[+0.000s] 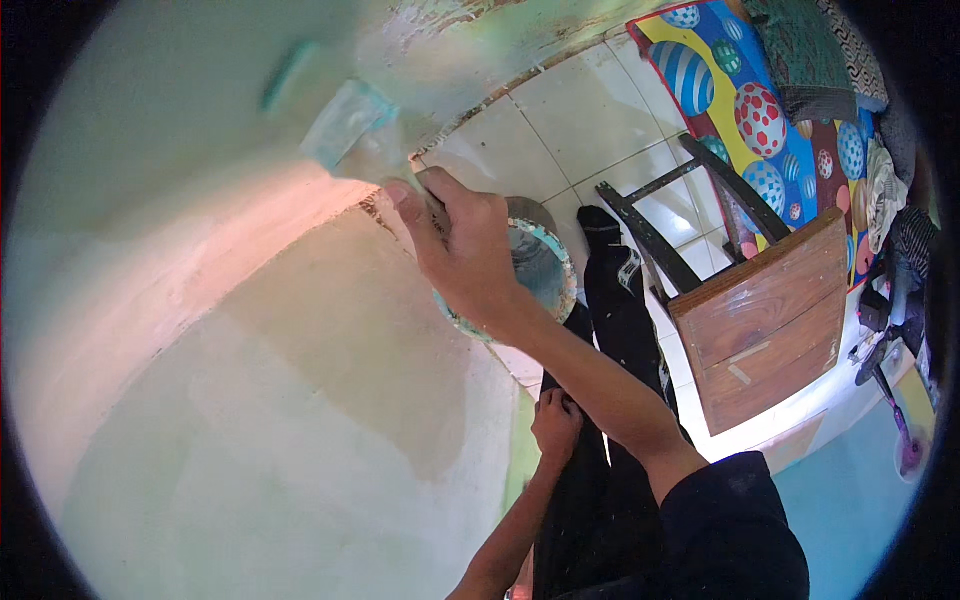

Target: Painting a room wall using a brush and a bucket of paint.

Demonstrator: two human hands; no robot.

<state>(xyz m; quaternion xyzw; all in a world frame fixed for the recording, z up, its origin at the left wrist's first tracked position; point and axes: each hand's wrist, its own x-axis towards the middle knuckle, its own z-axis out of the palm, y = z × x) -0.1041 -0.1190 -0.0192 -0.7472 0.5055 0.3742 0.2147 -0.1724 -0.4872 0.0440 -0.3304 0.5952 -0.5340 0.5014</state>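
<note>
My right hand [465,240] is closed round the handle of a wide paintbrush [345,130], raised up and to the left in front of the pale green wall [180,130]. Motion blurs the brush head, which has light blue paint at one corner. A dark teal streak [290,75] marks the wall just beyond it. Partly behind my right forearm is a round bucket [560,250] with a paint-crusted rim and bluish grey insides. My left hand [557,425] lies against my dark trouser leg, fingers curled in; whatever they may hold is hidden.
A wooden stool [765,320] with dark legs stands right of my legs on white floor tiles [520,150]. Behind it lies a colourful ball-patterned mat [715,75] with folded cloths [800,60]. Clothes and small items crowd the far right. Paint peels along the wall's base.
</note>
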